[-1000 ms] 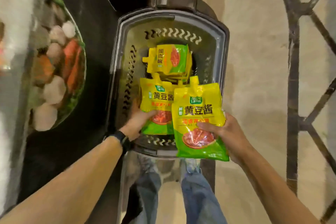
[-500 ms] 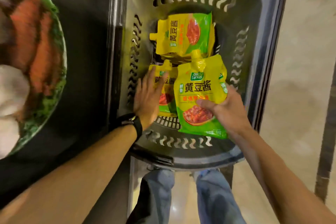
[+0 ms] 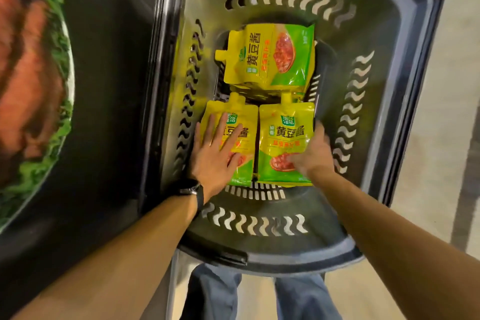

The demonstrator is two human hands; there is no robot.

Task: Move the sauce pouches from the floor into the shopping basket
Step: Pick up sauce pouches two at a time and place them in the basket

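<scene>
The grey plastic shopping basket (image 3: pixel 415 86) fills the middle of the head view. Three yellow-and-green sauce pouches show inside it. One pouch (image 3: pixel 270 57) lies sideways on a stack at the back. Two lie side by side at the front, spouts pointing away from me. My left hand (image 3: pixel 213 158) rests flat on the left pouch (image 3: pixel 231 114), fingers spread. My right hand (image 3: pixel 315 153) is blurred; its thumb lies on the face of the right pouch (image 3: pixel 283 135) and its fingers wrap the pouch's right edge.
A black panel with a large food picture (image 3: pixel 31 86) stands close against the basket's left side. Beige floor (image 3: pixel 446 138) lies to the right. My jeans-clad legs (image 3: pixel 306 299) show below the basket's near rim.
Both hands have gone down into the basket. The right pouch, held upright before, now lies flat beside the left one. The camera has come closer.
</scene>
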